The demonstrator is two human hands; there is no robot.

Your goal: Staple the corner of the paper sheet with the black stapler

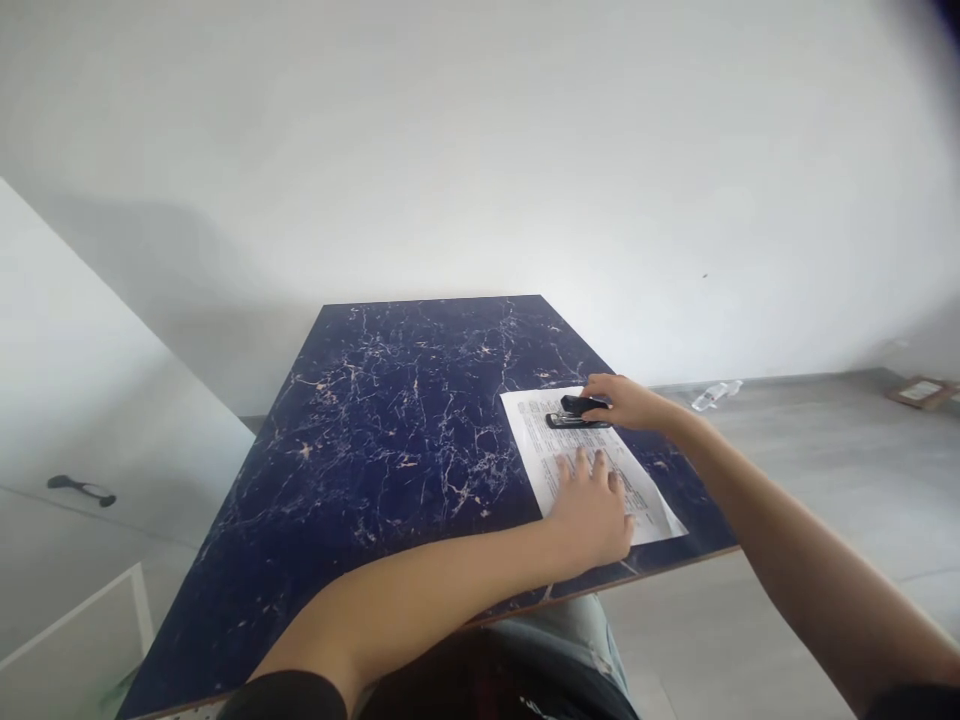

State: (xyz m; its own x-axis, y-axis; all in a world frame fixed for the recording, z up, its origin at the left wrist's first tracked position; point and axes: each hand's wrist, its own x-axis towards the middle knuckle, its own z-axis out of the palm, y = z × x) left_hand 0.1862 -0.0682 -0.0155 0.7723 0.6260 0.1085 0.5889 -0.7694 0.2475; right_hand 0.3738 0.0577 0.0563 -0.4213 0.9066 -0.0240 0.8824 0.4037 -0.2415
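a black stapler (562, 420) is lying on the far part of a printed paper (529, 425), with its front end pointing left. its upper arm is standing slightly apart from its base, and a pale metal strip is showing between them. the right hand (626, 400) is gripping the stapler at its right end, the fingers bending over it from above and the thumb pressing along the near side. the left hand (592, 510) is holding nothing; it is lying palm down on the near part of the paper, fingers spreading toward the stapler. the paper is resting near the right edge of a dark blue marble-patterned table (390, 420), and its near right corner is lifting a little. whether it is one sheet or several, i cannot tell. the left forearm is crossing the near edge of the table, while the right forearm is reaching in over the right edge. the person's faded jeans (559, 640) are showing below the near edge. beyond the table a plain white wall (450, 150) is rising, and to the right a clear plastic item (716, 395) and a brown box (921, 393) are lying on the grey floor (810, 450).
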